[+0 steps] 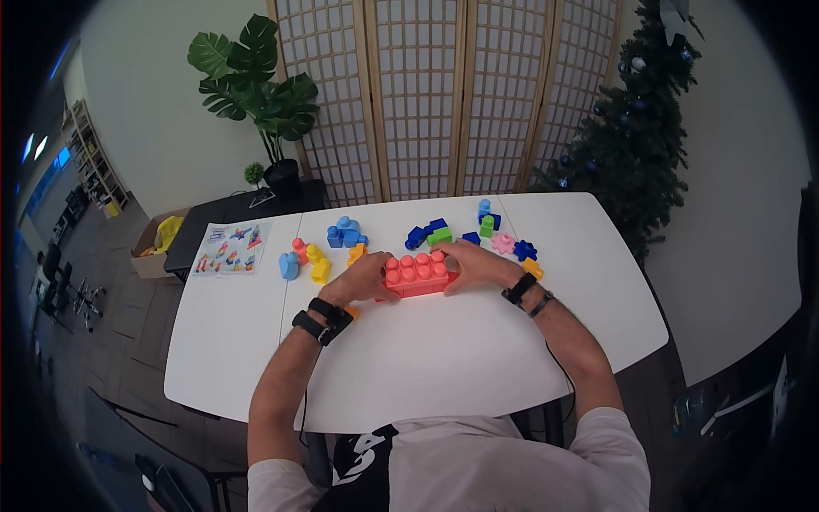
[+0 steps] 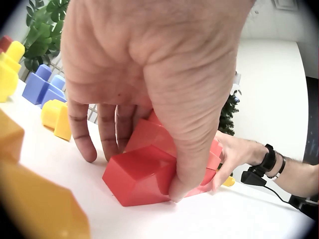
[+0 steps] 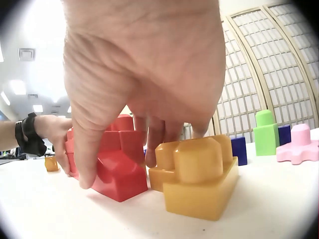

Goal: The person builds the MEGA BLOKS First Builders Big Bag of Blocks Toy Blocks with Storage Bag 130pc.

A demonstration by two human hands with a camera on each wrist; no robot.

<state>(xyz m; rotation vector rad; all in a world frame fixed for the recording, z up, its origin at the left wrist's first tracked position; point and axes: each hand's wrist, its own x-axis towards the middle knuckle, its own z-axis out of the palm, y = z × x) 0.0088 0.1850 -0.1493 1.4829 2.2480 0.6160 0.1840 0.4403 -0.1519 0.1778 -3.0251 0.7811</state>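
A large red building block (image 1: 416,275) with two rows of round studs lies on the white table in front of the person. My left hand (image 1: 367,277) grips its left end, thumb on the near side and fingers reaching round behind. The right hand (image 1: 478,264) holds the opposite end the same way. Slanted red end pieces (image 2: 139,174) show low beside the left thumb in the left wrist view, and another red slope (image 3: 119,174) by the right thumb. An orange block (image 3: 199,172) stands close to the right hand's fingers.
Yellow blocks (image 1: 319,264) and joined blue blocks (image 1: 345,232) lie to the left. Beyond the hands are dark blue blocks (image 1: 416,237) and a green block (image 1: 439,236). A pink gear-shaped piece (image 1: 503,244) is at right, a printed picture sheet (image 1: 230,250) at far left.
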